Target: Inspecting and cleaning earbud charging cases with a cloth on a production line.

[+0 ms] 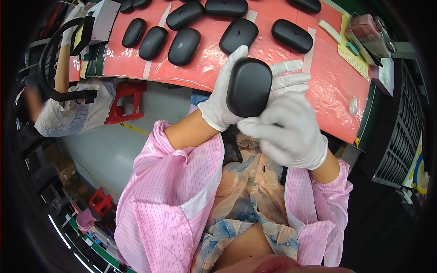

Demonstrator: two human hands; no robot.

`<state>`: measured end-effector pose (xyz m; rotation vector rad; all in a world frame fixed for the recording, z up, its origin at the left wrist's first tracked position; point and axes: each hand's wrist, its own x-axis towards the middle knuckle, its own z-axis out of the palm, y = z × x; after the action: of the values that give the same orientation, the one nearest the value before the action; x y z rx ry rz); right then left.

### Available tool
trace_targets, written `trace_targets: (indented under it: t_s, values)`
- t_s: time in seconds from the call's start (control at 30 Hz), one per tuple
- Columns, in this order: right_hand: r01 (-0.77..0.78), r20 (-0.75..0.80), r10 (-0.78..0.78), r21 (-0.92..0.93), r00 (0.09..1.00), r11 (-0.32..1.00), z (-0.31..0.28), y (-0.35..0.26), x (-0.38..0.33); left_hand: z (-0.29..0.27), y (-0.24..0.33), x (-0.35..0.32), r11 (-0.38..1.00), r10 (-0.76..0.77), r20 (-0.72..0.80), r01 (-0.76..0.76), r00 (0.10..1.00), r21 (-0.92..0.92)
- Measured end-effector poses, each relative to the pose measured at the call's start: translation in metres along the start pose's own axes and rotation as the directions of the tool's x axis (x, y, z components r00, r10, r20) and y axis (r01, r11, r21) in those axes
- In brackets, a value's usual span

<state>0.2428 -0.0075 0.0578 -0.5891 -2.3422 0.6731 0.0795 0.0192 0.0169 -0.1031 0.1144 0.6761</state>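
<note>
A smooth black rounded case (249,88) stands over the table's near edge in my white-gloved left hand (219,98). The left thumb runs up along the case's left side, and the fingers reach out behind it to the right. My right hand (291,129), gloved too, is at the lower right of the case with its fingers curled in and slightly blurred. Its thumb points left, just under the case's bottom edge. Whether those fingers pinch anything is hidden. Beyond my hands lie several similar cases, among them one black case (239,36) with a small mark on its lid.
A glossy red mat (334,98) covers the table. At the right are a yellow pad (353,59), a clear container (366,29) and a black slatted rack (398,123). Left stand a black curved arm (43,68), a red stool (127,103) and another person's sleeve (79,111).
</note>
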Motion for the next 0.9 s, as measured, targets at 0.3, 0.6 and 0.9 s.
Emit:
trace_targets:
  t_s: [0.3, 0.6, 0.9]
  values:
    - [-0.559, -0.446, 0.353, -0.52, 0.823, 0.646, -0.022, 0.055, -0.067, -0.029, 0.007, 0.005, 0.957, -0.079, 0.296, 0.155, 0.952, -0.244]
    - [-0.373, -0.523, 0.267, -0.107, 0.81, 0.922, -0.014, 0.052, -0.033, 0.005, -0.002, -0.002, 0.945, 0.212, -0.277, -0.124, 0.937, 0.303]
    - [-0.088, -0.24, 0.067, -0.08, 0.969, 0.993, 0.037, 0.02, -0.033, -0.005, -0.001, 0.006, 0.882, 0.424, -0.275, -0.325, 0.863, 0.34]
